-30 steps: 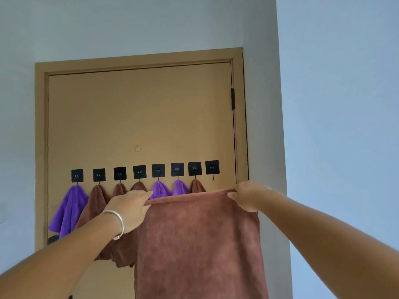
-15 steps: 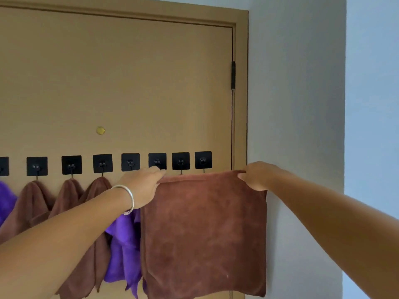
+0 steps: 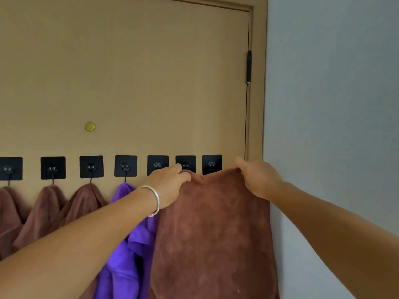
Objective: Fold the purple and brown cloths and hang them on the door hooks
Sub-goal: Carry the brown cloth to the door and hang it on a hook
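A folded brown cloth (image 3: 213, 229) hangs flat in front of the tan door (image 3: 129, 72), its top edge just under the rightmost black hook (image 3: 212, 165). My left hand (image 3: 167, 184), with a silver bracelet at the wrist, pinches the cloth's top left corner below the second hook from the right (image 3: 185, 164). My right hand (image 3: 258, 178) pinches the top right corner beside the door frame. A purple cloth (image 3: 127, 251) hangs from a hook (image 3: 125, 166) to the left, partly behind my left arm. Three brown cloths (image 3: 84, 201) hang further left.
A row of black square adhesive hooks runs across the door. A brass peephole (image 3: 90, 126) sits above them. The door hinge (image 3: 249, 66) and frame are on the right, and a grey wall (image 3: 334, 104) lies beyond.
I have come closer to the door and the view has shifted right. Both hands have lifted the brown cloth's top edge to the two rightmost hooks.
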Available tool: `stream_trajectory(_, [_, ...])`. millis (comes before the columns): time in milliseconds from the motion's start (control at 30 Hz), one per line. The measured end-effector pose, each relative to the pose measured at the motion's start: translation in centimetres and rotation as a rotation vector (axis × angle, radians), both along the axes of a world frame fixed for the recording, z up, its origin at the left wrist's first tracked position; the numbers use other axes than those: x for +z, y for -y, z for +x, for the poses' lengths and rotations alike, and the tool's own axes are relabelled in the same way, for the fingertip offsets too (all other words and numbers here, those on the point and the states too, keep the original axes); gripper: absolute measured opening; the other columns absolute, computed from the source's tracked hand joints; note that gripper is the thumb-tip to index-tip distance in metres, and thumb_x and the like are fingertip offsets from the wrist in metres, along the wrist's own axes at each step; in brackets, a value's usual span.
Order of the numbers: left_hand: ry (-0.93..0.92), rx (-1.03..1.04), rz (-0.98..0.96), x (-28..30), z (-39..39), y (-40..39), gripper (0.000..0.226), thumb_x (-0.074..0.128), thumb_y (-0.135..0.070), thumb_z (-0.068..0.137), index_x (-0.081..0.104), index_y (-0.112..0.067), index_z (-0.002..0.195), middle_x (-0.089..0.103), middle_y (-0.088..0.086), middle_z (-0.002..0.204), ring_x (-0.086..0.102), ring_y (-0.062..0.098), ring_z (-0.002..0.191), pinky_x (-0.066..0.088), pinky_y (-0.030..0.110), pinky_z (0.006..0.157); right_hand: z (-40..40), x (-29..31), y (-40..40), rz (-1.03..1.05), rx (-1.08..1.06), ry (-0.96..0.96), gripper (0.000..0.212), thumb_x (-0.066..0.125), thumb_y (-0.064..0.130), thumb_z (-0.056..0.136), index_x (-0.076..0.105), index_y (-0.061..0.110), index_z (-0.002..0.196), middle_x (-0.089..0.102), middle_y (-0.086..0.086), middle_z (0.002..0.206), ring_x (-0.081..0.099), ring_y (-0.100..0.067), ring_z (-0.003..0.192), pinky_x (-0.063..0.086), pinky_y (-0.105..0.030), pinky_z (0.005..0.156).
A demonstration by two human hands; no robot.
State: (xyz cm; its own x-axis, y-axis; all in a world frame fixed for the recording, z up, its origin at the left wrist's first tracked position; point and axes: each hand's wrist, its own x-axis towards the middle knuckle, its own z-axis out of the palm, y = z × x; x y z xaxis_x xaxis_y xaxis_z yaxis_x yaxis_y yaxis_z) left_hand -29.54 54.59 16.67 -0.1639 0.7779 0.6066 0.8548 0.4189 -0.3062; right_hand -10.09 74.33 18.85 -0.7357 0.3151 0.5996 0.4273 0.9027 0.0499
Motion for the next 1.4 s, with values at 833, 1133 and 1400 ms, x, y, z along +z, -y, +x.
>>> stream_trajectory(833, [-0.045,0.272,-0.411,-2.8,4.6,-10.1,0.039,0.039,-0.016,0.098,0.046,-0.008,0.136,0.045,0.015,0.132,0.053,0.035,0.11,0.045,0.043,0.075,-6.8,-9.0,-3.4,0.031,0.048,0.03,0.025,0.035,0.026,0.101,0.056,0.023,0.114,0.057,0.002,0.102,0.054,-0.012,0.082,0.036,-0.027,0.064])
stream_trajectory(1133, [0.342,0.244,-0.44,-6.7,4.8,-8.8,0.048,0.044,-0.014,0.095,0.038,-0.012,0.143,0.025,0.013,0.147,0.04,0.034,0.127,0.039,0.045,0.103,-6.2,-10.5,-3.9,0.023,-0.028,-0.075,0.029,0.048,0.028,0.098,0.055,0.027,0.126,0.049,0.0,0.119,0.045,-0.02,0.107,0.04,-0.029,0.089])
stream_trajectory(1400, [0.115,0.217,-0.358,-8.4,5.7,-7.4,0.044,0.045,-0.031,0.094,0.046,-0.012,0.133,0.048,0.012,0.131,0.047,0.032,0.118,0.038,0.043,0.095,-5.7,-11.6,-2.0,-0.16,0.066,-0.246,0.022,0.038,0.026,0.101,0.055,0.026,0.114,0.056,0.005,0.113,0.049,-0.016,0.104,0.042,-0.031,0.089])
